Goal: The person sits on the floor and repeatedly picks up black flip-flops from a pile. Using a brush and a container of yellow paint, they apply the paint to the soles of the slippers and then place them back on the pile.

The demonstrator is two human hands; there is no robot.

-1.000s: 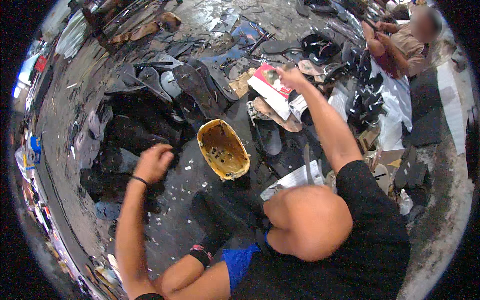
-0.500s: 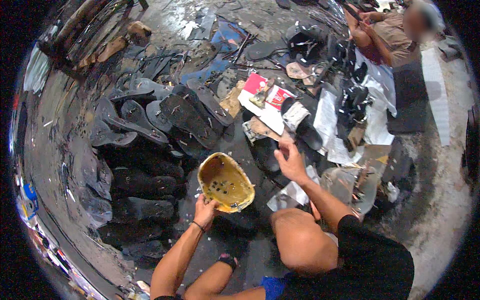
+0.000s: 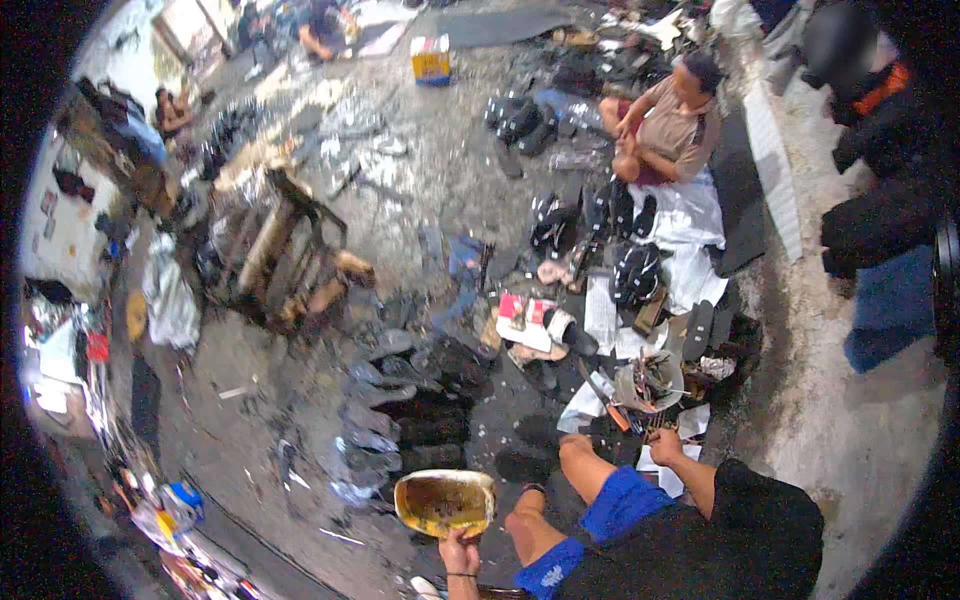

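My left hand (image 3: 458, 552) grips the near rim of a yellowish bowl-like container (image 3: 446, 505), its inside stained and dotted with dark bits. Farther right, my right hand (image 3: 666, 446) is low beside a pale tub (image 3: 632, 398) of assorted tools. Its fingers look curled; whatever they hold, if anything, is too small to make out. An orange-handled tool (image 3: 616, 412) lies just left of the tub. Dark sandal soles (image 3: 432, 425) are laid in rows beyond the bowl. Past them, a sandal with a pale strap (image 3: 560, 325) lies by a red-and-white packet (image 3: 522, 318).
A person in a brown shirt (image 3: 675, 130) sits at the far right beside black sandals (image 3: 635, 272). A low wooden stand (image 3: 270, 240) is at the left. A yellow-and-blue box (image 3: 431, 62) stands far back. Scraps litter the floor.
The view has lifted, showing more of the room. My right hand has moved from beside the sandals to the tool tub on the right. My left hand still holds the bowl-like container.
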